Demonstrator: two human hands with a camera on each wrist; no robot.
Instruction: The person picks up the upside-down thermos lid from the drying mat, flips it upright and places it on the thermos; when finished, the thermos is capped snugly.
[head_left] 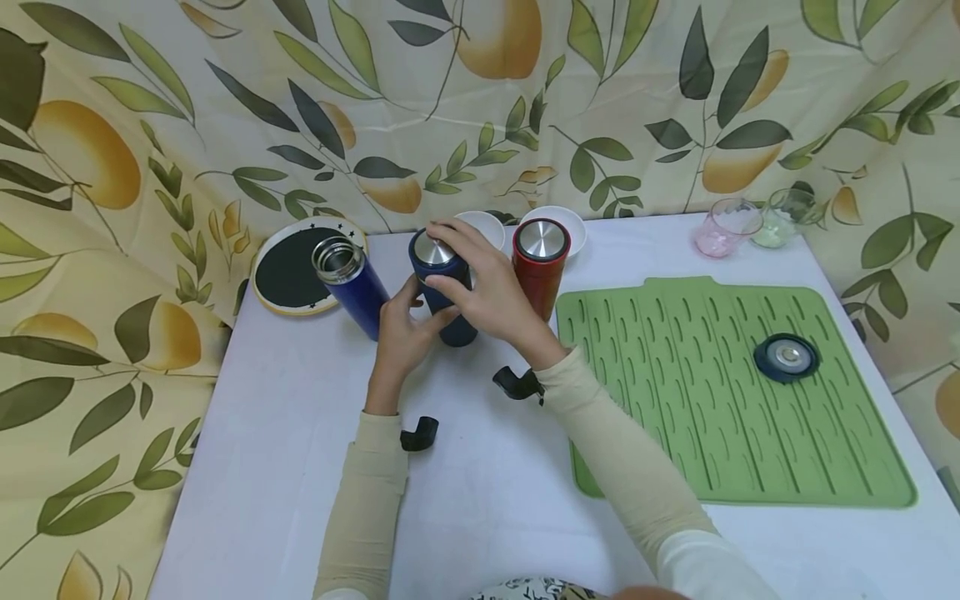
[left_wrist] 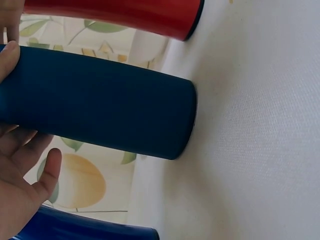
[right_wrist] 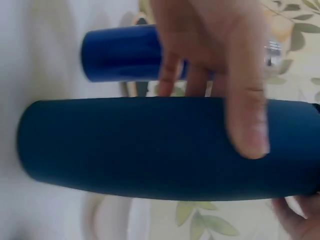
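My left hand [head_left: 405, 337] grips the side of a dark blue thermos bottle [head_left: 452, 329], its thumb lying across the bottle's body in the right wrist view. Over the top, my right hand [head_left: 487, 283] holds the bottle's silver-topped lid [head_left: 433, 248] between fingers and thumb. The bottle stands about upright, its base [left_wrist: 187, 122] down at the white cloth. To its left is a shiny blue thermos bottle [head_left: 363, 296] with an uncovered steel mouth. A red thermos bottle [head_left: 538, 279] with a silver-topped lid stands just right of my hands.
A green ridged mat [head_left: 675, 400] covers the table's right side, with a dark blue round lid [head_left: 787, 357] on it. Behind it stand a pink glass [head_left: 716, 237] and a green glass [head_left: 776, 229]. White bowls [head_left: 573, 229] and a round black board [head_left: 292, 271] line the back.
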